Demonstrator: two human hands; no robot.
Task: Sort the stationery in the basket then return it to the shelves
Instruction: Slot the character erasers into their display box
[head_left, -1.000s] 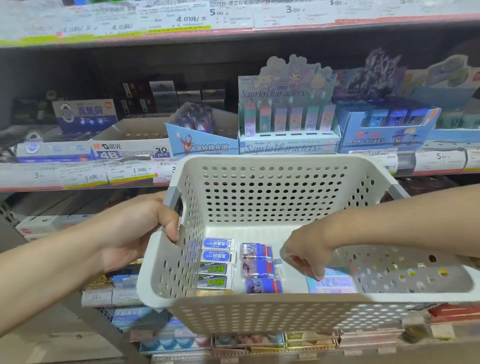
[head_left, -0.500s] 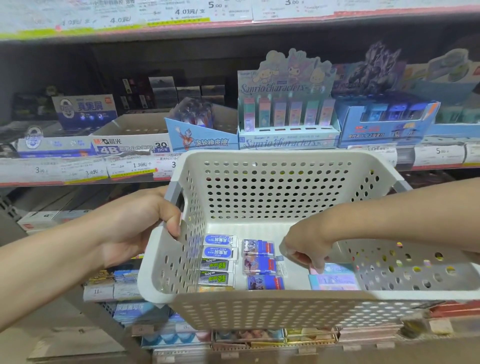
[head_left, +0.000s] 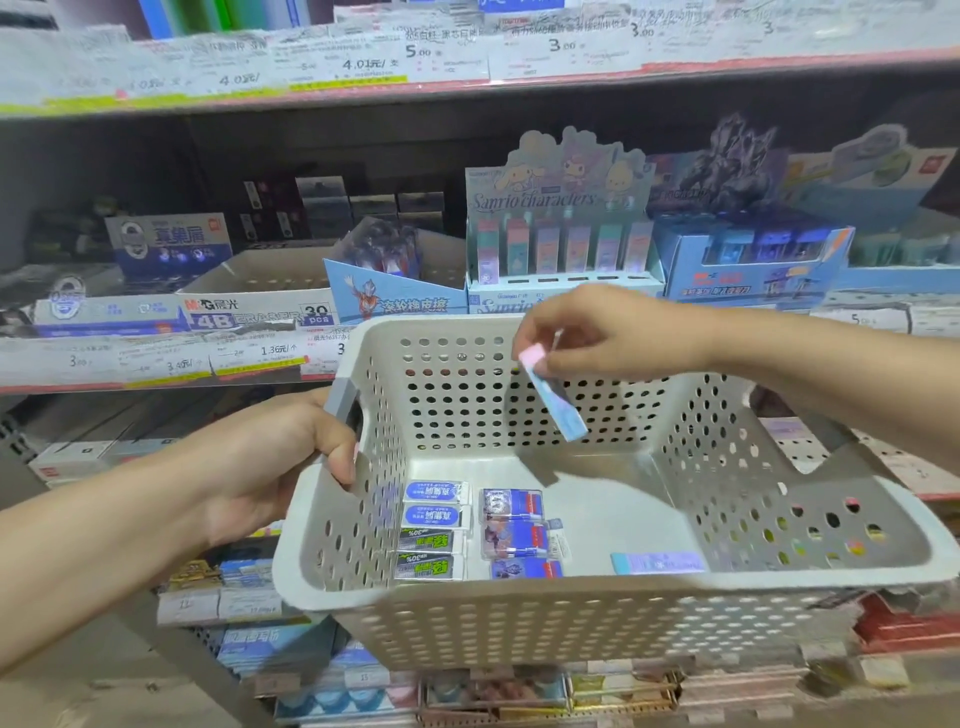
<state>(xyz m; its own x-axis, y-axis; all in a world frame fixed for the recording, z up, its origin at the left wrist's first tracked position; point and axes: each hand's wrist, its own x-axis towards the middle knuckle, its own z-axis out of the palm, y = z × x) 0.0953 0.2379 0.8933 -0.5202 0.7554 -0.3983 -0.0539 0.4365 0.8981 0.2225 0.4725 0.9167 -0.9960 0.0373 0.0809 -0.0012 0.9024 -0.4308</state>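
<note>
A white perforated basket (head_left: 571, 634) hangs in front of the shelves, with my left hand (head_left: 275, 467) gripping its left rim. My right hand (head_left: 608, 332) is above the basket's far wall, pinching the pink end of a long pastel eraser (head_left: 553, 400) that dangles down. On the basket floor lie several boxed erasers: a blue and green column (head_left: 434, 530) at left, purple ones (head_left: 514, 530) beside them, and one pastel eraser (head_left: 657, 563) near the front right.
Behind the basket, the middle shelf holds a Sanrio characters display box (head_left: 561, 228) of pastel erasers, an Ultraman eraser box (head_left: 389, 291), a 4B eraser carton (head_left: 260, 306) and a blue box (head_left: 753, 260). Price labels line the shelf edges. Lower shelves carry more stock.
My right hand has risen out of the basket's bottom with a pastel eraser, up to the far rim. The left hand keeps its hold on the basket.
</note>
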